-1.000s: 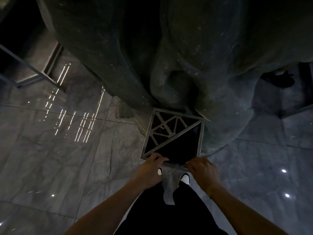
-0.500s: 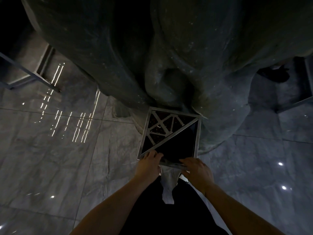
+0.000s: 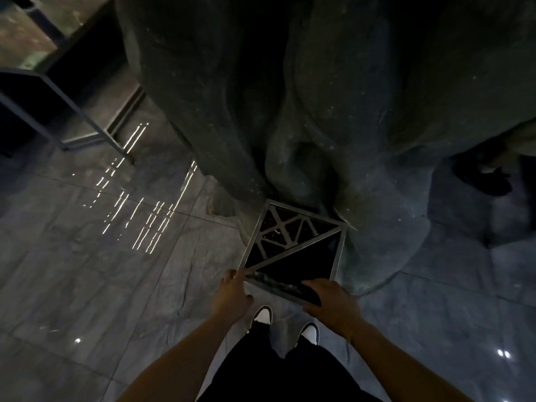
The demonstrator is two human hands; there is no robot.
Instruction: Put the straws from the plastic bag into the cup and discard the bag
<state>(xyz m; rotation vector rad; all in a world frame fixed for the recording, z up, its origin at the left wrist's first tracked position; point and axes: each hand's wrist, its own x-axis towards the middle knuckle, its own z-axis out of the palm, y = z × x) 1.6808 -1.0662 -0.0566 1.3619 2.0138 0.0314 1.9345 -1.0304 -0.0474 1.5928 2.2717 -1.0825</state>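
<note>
A square waste bin (image 3: pixel 336 256) with a metal-framed top stands against a dark sculpted column. Its near half is an open black triangle; the far half has a metal lattice. A crinkled, glinting plastic bag (image 3: pixel 271 281) lies as a thin strip along the bin's near rim, between my hands. My left hand (image 3: pixel 232 293) pinches the strip's left end at the bin's near-left corner. My right hand (image 3: pixel 333 304) clasps the near rim over the strip's right end, thumb above and fingers below. No cup or straws are in view.
The rough dark column (image 3: pixel 290 111) fills the top of the view right behind the bin. Polished grey floor tiles (image 3: pixel 101 271) spread left and right. A metal-framed stand (image 3: pixel 72 105) is at the far left. My shoes (image 3: pixel 262 316) stand just short of the bin.
The pale bag that hung down between my hands below the rim has been lifted onto the bin's near rim. My hands have spread apart along that rim.
</note>
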